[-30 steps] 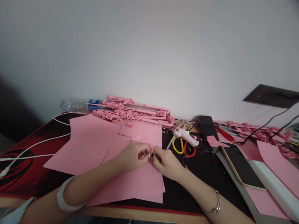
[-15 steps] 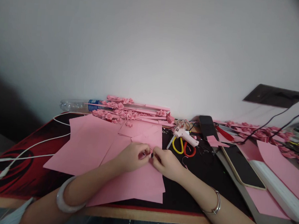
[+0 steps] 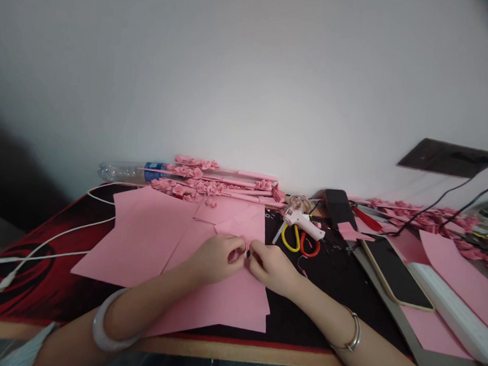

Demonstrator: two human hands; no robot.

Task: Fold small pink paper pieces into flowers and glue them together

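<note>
Over the pink paper sheets (image 3: 227,302), my left hand (image 3: 217,257) and my right hand (image 3: 274,267) meet fingertip to fingertip. Both pinch a small pink paper piece (image 3: 247,247), mostly covered by the fingers; its exact shape cannot be made out. A small dark spot shows between the fingertips. Just right of my hands, a white glue gun (image 3: 303,223) rests across scissors (image 3: 291,239) with yellow and red handles. More pink paper (image 3: 144,237) spreads out to the left of my hands.
Pink paper flowers on stems (image 3: 210,187) lie along the wall beside a plastic bottle (image 3: 121,171). At right are a phone (image 3: 396,272), a white power strip (image 3: 454,312), more paper flowers (image 3: 417,214) and black cords. White cables (image 3: 46,255) cross the mat's left side.
Almost nothing differs. Both hands keep their pinch at the same spot, with at most a tiny shift of the fingers.
</note>
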